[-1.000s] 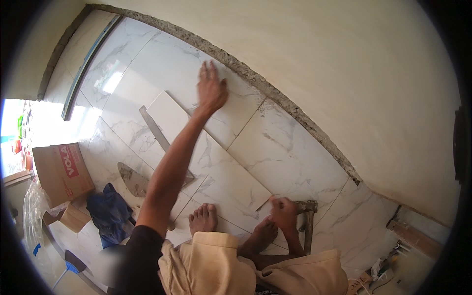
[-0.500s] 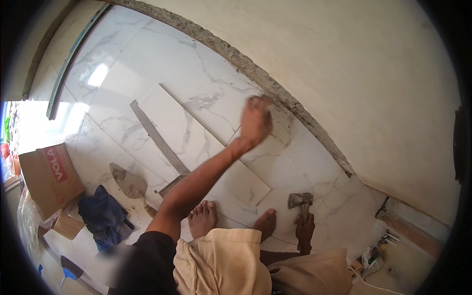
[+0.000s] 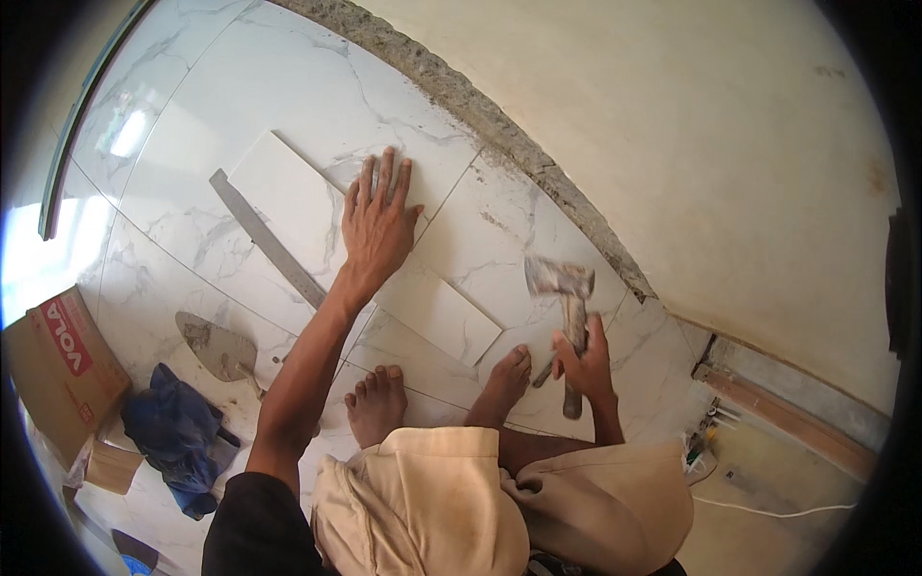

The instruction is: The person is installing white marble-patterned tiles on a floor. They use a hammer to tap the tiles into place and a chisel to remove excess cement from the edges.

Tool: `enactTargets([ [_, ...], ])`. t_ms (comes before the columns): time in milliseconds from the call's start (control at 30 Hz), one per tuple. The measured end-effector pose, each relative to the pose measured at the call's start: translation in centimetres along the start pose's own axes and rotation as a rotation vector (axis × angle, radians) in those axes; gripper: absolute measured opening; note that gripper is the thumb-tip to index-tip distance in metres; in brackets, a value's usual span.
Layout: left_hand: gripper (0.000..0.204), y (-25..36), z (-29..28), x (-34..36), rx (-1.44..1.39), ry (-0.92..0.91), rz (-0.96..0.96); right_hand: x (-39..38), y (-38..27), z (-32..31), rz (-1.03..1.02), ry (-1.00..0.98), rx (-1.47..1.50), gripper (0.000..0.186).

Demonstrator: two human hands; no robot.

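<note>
Gripped in the curled fingers of the right hand, the hammer lay right of the left hand, its long axis pointing away from the body; the left fingers were spread over marble-patterned floor tile. The left forearm hid the steel rule's near end; the hammer head was blurred.

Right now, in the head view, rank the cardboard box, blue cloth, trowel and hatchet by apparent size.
Largest to smallest:
1. Cardboard box
2. Blue cloth
3. Trowel and hatchet, too alike to rank
</note>
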State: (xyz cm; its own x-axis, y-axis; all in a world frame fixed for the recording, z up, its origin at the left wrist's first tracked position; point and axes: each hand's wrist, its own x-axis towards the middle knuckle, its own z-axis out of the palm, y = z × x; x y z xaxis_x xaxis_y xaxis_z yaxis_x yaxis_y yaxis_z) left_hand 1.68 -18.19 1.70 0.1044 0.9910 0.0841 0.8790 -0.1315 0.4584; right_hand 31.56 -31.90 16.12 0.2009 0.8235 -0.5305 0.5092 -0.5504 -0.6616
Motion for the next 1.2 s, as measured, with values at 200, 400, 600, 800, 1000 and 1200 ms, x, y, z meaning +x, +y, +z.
enactTargets([
  [200, 0.069, 0.0, -1.3, -5.6, -0.059, -0.023, -0.105, 11.3, -7.6, 4.4, -0.541, 0.086, -0.499, 0.029],
  [400, 0.071, 1.7, -1.7, -9.6, -0.048, -0.122, -0.15, 19.1, -6.3, 5.8, -0.877, 0.27, -0.869, 0.031],
  [600, 0.069, 2.1, -1.4, -10.0, 0.019, -0.153, -0.191, 17.9, -8.3, 8.2, -1.296, 0.368, -0.761, 0.037],
  [800, 0.069, 2.4, -1.0, -9.6, 0.045, -0.154, -0.177, 20.6, -6.5, 6.9, -0.923, 0.376, -0.986, 0.04],
  [1000, 0.068, 2.4, -1.3, -9.6, 0.058, -0.135, -0.168, 20.3, -5.5, 6.9, -1.178, 0.419, -0.981, 0.042],
  [1200, 0.068, 2.5, -1.0, -9.7, 0.062, -0.118, -0.164, 19.3, -5.8, 7.2, -1.026, 0.366, -0.948, 0.034],
])
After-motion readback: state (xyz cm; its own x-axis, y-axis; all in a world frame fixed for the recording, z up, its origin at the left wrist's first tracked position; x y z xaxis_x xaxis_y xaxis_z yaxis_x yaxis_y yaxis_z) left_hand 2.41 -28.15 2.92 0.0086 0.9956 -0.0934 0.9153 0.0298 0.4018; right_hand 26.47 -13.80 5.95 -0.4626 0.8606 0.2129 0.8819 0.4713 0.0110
